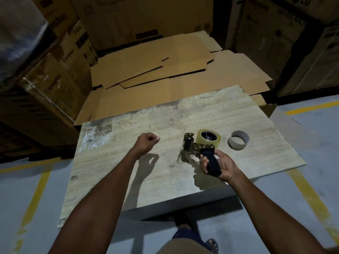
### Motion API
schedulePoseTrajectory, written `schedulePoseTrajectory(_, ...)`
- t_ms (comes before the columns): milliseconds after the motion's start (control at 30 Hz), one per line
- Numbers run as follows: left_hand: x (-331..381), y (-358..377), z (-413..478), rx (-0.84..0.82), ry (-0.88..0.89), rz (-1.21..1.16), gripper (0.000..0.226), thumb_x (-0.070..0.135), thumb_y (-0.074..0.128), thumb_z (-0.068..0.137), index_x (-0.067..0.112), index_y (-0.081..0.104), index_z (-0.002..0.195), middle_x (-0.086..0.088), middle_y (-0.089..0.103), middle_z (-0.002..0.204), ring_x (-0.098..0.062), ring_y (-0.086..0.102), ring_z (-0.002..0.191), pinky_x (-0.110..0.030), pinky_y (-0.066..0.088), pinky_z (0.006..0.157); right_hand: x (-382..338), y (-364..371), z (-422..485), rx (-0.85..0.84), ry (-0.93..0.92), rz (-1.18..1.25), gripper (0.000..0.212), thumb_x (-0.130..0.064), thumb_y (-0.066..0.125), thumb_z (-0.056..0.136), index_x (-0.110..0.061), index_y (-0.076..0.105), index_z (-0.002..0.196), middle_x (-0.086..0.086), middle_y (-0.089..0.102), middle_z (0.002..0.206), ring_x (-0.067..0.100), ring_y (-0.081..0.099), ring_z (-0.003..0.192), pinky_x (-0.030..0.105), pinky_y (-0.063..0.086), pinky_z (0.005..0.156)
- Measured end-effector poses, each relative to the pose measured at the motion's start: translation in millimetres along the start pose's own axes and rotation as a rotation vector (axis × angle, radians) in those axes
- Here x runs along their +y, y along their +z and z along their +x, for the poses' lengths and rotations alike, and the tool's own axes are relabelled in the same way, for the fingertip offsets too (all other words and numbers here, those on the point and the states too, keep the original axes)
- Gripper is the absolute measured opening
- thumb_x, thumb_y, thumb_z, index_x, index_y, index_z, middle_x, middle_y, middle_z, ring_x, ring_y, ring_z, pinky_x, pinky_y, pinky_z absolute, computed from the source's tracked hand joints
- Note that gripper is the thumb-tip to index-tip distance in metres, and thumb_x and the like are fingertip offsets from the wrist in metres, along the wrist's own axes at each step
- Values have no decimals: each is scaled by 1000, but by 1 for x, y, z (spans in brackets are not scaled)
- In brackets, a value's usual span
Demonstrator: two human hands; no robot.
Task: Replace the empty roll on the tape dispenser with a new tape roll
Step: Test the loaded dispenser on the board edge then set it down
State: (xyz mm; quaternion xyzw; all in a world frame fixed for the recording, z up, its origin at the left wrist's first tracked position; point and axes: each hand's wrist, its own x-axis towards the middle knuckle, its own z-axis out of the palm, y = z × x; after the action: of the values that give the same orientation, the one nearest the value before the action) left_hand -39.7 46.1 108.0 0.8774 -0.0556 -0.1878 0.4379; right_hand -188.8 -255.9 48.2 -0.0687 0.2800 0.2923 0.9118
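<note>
My right hand (222, 166) grips the black handle of a metal tape dispenser (199, 149), held just above the wooden board (146, 171). A full roll of clear tape (209, 138) sits at the dispenser's far end, on or right behind its spindle; I cannot tell which. An empty grey cardboard core (238, 140) lies flat on the board to the right of it. My left hand (146, 142) hovers over the board to the left of the dispenser, curled into a loose fist with nothing in it.
Flattened cardboard sheets (165, 70) lie beyond the board. Stacked cartons (60, 70) stand at the left and more (284, 33) at the right. The grey floor has yellow lines (36, 191). My sandalled foot (211, 244) shows below the board's near edge.
</note>
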Motion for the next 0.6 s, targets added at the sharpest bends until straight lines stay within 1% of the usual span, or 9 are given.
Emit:
schedulePoseTrajectory(67, 5, 0, -5, -6, 14, 9, 26, 26, 65, 101, 2, 72, 97, 2, 66, 90, -11, 60, 78, -30, 44, 75, 5, -3, -6, -13, -17, 49, 48, -41, 54, 97, 5, 59, 108, 14, 59, 86, 26, 61, 70, 41, 59, 65)
schedulePoseTrajectory(133, 12, 1, -10, -13, 45, 31, 28, 26, 63, 102, 0, 70, 97, 2, 64, 85, -3, 55, 69, -27, 41, 70, 9, -4, -15, -14, -41, 55, 50, -42, 53, 97, 6, 60, 107, 15, 60, 86, 26, 62, 70, 41, 59, 63)
schedulePoseTrajectory(200, 17, 3, -13, -37, 70, 53, 32, 28, 62, 103, -3, 68, 96, -8, 69, 91, -3, 57, 67, -27, 41, 65, 13, -2, -24, 4, -78, 11, 53, -44, 50, 99, 7, 63, 105, 16, 62, 85, 27, 63, 69, 40, 59, 61)
schedulePoseTrajectory(267, 20, 5, -13, -67, 78, 34, 35, 34, 61, 103, 2, 69, 92, -12, 72, 100, -23, 68, 86, -31, 45, 71, 18, 1, -33, 26, -89, -33, 55, -45, 46, 99, 7, 63, 101, 15, 61, 81, 26, 62, 64, 37, 57, 57)
schedulePoseTrajectory(300, 21, 7, -13, -87, 71, 20, 35, 37, 60, 103, 6, 70, 89, -12, 73, 100, -32, 68, 96, -34, 47, 74, 20, 3, -37, 46, -85, -58, 54, -46, 45, 99, 5, 63, 99, 13, 61, 77, 25, 61, 60, 34, 55, 54)
schedulePoseTrajectory(333, 23, 10, -13, -110, 52, 11, 36, 39, 58, 104, 9, 71, 89, -11, 73, 100, -35, 68, 98, -36, 49, 75, 21, 5, -41, 71, -80, -98, 54, -46, 44, 98, 4, 62, 97, 12, 60, 74, 23, 59, 56, 32, 53, 51)
schedulePoseTrajectory(433, 23, 22, -14, -204, -75, 5, 50, 49, 45, 107, 7, 73, 102, -10, 72, 96, -26, 66, 82, -33, 46, 69, 24, 10, -52, 183, -104, -336, 57, -48, 45, 93, 4, 66, 92, 8, 57, 68, 19, 54, 48, 26, 48, 45)
schedulePoseTrajectory(500, 21, 31, -18, -268, -173, -18, 58, 53, 39, 107, 4, 71, 106, -10, 71, 91, -23, 63, 73, -30, 42, 65, 24, 19, -63, 251, -108, -540, 60, -52, 47, 89, 4, 69, 90, 8, 54, 66, 20, 51, 46, 27, 45, 44)
schedulePoseTrajectory(600, 12, 40, -24, -310, -212, -70, 60, 53, 36, 108, 3, 69, 108, -10, 69, 89, -21, 62, 68, -27, 40, 60, 28, 48, -84, 309, -110, -790, 60, -56, 45, 90, 0, 64, 88, 11, 50, 69, 22, 47, 49, 29, 42, 47)
